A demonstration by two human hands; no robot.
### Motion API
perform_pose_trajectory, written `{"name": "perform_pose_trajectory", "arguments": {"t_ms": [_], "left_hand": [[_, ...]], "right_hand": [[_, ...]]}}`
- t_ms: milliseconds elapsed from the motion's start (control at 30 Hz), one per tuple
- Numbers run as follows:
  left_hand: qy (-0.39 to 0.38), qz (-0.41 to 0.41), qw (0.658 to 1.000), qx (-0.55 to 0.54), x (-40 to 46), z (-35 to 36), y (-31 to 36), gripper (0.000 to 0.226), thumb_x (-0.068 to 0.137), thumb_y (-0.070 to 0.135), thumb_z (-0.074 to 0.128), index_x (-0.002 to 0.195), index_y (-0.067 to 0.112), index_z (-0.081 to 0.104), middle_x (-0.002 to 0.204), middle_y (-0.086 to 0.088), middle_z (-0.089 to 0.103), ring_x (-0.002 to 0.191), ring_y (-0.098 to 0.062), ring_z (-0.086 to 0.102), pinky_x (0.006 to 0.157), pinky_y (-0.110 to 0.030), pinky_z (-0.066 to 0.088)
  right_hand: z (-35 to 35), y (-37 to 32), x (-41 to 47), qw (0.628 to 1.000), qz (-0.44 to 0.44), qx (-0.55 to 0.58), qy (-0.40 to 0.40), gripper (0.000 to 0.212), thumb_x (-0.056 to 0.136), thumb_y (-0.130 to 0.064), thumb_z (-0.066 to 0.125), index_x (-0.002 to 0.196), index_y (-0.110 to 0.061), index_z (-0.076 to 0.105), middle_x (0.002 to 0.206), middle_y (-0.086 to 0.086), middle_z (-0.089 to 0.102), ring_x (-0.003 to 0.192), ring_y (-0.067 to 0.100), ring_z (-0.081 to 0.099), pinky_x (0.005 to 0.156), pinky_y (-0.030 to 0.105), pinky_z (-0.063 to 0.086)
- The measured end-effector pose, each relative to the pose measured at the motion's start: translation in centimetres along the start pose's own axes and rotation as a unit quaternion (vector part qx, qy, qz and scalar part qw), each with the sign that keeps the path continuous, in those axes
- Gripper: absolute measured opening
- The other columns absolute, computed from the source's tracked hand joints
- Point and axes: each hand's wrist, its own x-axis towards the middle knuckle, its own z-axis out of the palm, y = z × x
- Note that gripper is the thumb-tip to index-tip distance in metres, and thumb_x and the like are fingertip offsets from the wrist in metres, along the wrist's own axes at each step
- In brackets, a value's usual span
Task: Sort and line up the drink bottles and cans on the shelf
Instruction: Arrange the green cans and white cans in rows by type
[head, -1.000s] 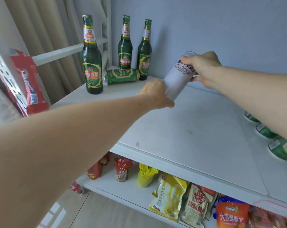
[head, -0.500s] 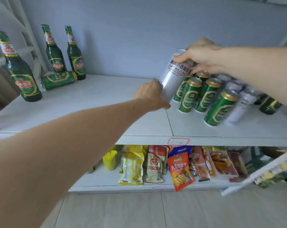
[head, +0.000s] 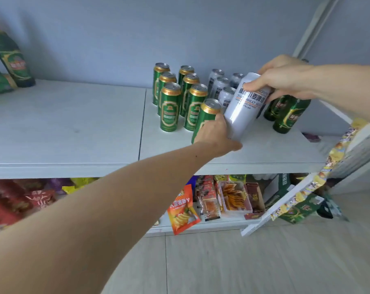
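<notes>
On the white shelf (head: pixel 74 128), toward its right half, both hands hold one tall white can (head: pixel 242 111), tilted with its top leaning right and away. The right hand (head: pixel 285 78) curls over the can's top end, fingers wrapped round its upper label. The left hand (head: pixel 217 134) cups the can's lower end from the left, its thumb under the base. Whether the base touches the shelf cannot be told.

Just left of the held can stand green cans (head: pixel 170 107) with gold tops, upright in two short rows running back toward the grey wall (head: pixel 116 35); one more green can (head: pixel 205 115) stands nearest, partly hidden by the left hand. Behind the held can stand silver cans (head: pixel 219 87), upright and close together. To the right, partly under the right forearm, stand green bottles (head: pixel 290 115).

At the far left edge stands another green bottle (head: pixel 12 60), blurred, with something green lying beside it.

Below, a lower shelf (head: pixel 222 219) carries snack packets (head: pixel 181 209) in red, orange and yellow.
</notes>
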Motion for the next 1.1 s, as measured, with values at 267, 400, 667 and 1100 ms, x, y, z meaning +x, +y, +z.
{"name": "perform_pose_trajectory", "arguments": {"t_ms": [267,400,667,1100], "left_hand": [[-0.010,-0.018,0.999,-0.048,4.3,10.3,5.2,0.059,0.078,0.032,0.074,0.118,0.009,0.038,0.119,-0.012,0.053,0.106,-0.030,0.054,0.075,-0.034,0.040],[0.003,-0.034,0.997,-0.072,6.9,14.1,5.7,0.054,0.081,0.028,0.072,0.117,0.009,0.037,0.120,-0.012,0.046,0.106,-0.032,0.053,0.077,-0.037,0.041],[0.063,-0.082,0.993,-0.063,10.7,19.1,5.5,0.054,0.083,0.024,0.072,0.120,0.006,0.037,0.124,-0.014,0.046,0.115,-0.034,0.047,0.091,-0.042,0.044],[0.125,-0.170,0.977,0.006,13.3,21.6,5.8,0.058,0.083,0.024,0.073,0.124,0.007,0.034,0.128,-0.012,0.046,0.120,-0.031,0.044,0.091,-0.040,0.045]], "right_hand": [[-4.5,9.1,3.7,0.999,-0.009,-0.042,-0.015,0.051,0.076,-0.015,0.080,0.122,-0.005,0.060,0.111,0.010,0.066,0.098,0.024,0.066,0.081,0.035,0.054],[-5.2,12.0,6.2,0.997,-0.031,-0.074,-0.021,0.062,0.072,-0.020,0.083,0.128,-0.011,0.057,0.110,0.005,0.063,0.093,0.020,0.063,0.072,0.028,0.051],[-4.8,15.6,10.0,0.987,-0.101,-0.120,-0.041,0.058,0.073,-0.022,0.083,0.126,-0.018,0.058,0.110,0.000,0.060,0.093,0.017,0.060,0.070,0.025,0.048],[-4.2,17.9,13.2,0.966,-0.189,-0.167,-0.050,0.065,0.064,-0.029,0.088,0.122,-0.021,0.061,0.112,-0.003,0.061,0.101,0.017,0.059,0.081,0.027,0.046]]}}
